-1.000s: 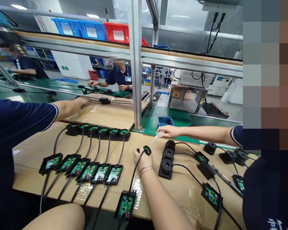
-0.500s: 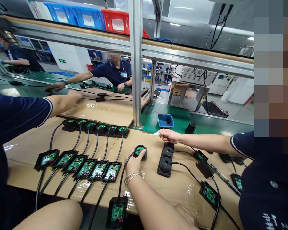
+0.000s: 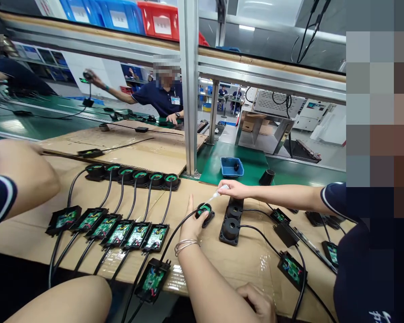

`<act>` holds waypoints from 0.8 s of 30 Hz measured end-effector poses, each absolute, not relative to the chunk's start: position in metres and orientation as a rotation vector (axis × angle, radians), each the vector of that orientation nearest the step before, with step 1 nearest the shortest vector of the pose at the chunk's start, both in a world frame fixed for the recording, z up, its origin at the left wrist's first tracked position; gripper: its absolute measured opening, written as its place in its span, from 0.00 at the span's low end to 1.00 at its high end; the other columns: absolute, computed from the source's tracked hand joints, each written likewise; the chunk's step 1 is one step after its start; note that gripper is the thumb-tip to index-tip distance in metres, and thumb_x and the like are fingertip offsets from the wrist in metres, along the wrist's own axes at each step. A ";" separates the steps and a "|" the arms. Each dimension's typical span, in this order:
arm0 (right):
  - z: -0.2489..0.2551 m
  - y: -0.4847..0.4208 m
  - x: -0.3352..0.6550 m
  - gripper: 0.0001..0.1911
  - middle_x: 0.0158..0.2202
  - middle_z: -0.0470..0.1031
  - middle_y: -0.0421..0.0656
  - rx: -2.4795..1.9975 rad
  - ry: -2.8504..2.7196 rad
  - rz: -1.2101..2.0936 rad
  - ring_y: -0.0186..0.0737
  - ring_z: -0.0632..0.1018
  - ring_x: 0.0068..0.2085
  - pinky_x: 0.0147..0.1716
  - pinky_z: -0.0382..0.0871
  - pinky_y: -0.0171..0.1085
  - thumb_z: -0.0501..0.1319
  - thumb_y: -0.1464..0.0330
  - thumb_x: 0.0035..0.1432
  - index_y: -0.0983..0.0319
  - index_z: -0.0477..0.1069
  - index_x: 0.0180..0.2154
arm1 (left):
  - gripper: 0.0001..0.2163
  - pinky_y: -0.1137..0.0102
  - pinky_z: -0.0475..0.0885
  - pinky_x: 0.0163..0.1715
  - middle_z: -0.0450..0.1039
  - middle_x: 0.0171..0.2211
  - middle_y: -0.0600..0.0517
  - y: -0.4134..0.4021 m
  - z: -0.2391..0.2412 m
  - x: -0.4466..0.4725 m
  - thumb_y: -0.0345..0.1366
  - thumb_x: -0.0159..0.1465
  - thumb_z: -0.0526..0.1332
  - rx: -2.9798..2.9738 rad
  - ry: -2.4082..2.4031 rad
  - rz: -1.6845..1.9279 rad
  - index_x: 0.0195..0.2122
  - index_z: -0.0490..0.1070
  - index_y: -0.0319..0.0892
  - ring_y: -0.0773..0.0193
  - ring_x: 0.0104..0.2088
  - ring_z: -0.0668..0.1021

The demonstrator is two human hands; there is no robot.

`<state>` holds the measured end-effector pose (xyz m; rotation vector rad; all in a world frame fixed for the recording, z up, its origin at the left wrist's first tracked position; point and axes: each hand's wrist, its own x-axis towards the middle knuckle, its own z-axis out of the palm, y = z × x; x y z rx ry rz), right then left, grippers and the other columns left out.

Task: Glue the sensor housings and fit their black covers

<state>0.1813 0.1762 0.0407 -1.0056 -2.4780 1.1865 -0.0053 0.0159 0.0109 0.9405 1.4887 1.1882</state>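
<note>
My right hand (image 3: 256,303) seems to be the one with curled fingers at the bottom, partly behind a co-worker's forearm; what it holds, if anything, is hidden. My left hand is out of view. Above it, the co-worker's left hand with bracelets (image 3: 190,229) steadies a round black housing (image 3: 207,214) with a green circuit board inside. Their right hand (image 3: 234,189) tilts a small white squeeze bottle (image 3: 224,190), its thin nozzle at the housing. A cable joins that housing to an open black box (image 3: 154,280) with a green board.
Several cabled boxes (image 3: 121,233) and round housings (image 3: 141,176) stand in rows on cardboard (image 3: 229,273). Black ring parts (image 3: 231,229) lie right of centre. A metal post (image 3: 188,112) rises behind, near a blue bin (image 3: 232,167). A co-worker's arm (image 3: 27,166) is at left.
The co-worker's squeeze bottle has come down to the round housing, which shifted slightly right. The left co-worker's arm has drawn back left with a black part. A person opposite has raised a part.
</note>
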 end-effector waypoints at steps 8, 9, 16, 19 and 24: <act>0.033 0.165 0.177 0.18 0.51 0.75 0.47 -0.944 -2.590 0.979 0.44 0.79 0.48 0.47 0.78 0.48 0.63 0.59 0.69 0.63 0.72 0.53 | 0.41 0.62 0.66 0.67 0.82 0.50 0.56 0.022 -0.011 -0.008 0.41 0.62 0.67 0.972 1.457 1.275 0.73 0.47 0.56 0.57 0.61 0.76; 0.031 0.165 0.176 0.18 0.51 0.75 0.47 -0.947 -2.599 0.959 0.44 0.79 0.48 0.48 0.78 0.48 0.63 0.59 0.69 0.63 0.72 0.53 | 0.39 0.59 0.65 0.67 0.81 0.52 0.51 0.024 -0.012 -0.007 0.39 0.63 0.67 0.964 1.454 1.283 0.72 0.50 0.49 0.55 0.61 0.76; 0.032 0.160 0.173 0.17 0.51 0.76 0.46 -0.944 -2.648 0.837 0.43 0.79 0.47 0.47 0.78 0.47 0.62 0.59 0.69 0.63 0.72 0.53 | 0.15 0.48 0.70 0.62 0.76 0.55 0.44 0.023 -0.010 -0.005 0.37 0.70 0.64 0.981 1.441 1.298 0.57 0.72 0.40 0.52 0.57 0.77; 0.035 0.157 0.176 0.17 0.50 0.76 0.46 -0.952 -2.657 0.778 0.42 0.79 0.46 0.46 0.78 0.46 0.62 0.59 0.69 0.63 0.72 0.53 | 0.15 0.49 0.69 0.62 0.77 0.53 0.45 0.024 -0.010 -0.007 0.34 0.69 0.65 1.000 1.453 1.290 0.56 0.72 0.40 0.53 0.56 0.78; 0.042 0.152 0.182 0.17 0.51 0.76 0.47 -1.013 -2.663 0.707 0.42 0.79 0.47 0.47 0.78 0.47 0.62 0.59 0.69 0.63 0.72 0.53 | 0.16 0.48 0.67 0.64 0.74 0.58 0.44 0.027 -0.015 -0.007 0.35 0.69 0.65 1.010 1.492 1.284 0.57 0.71 0.40 0.52 0.59 0.76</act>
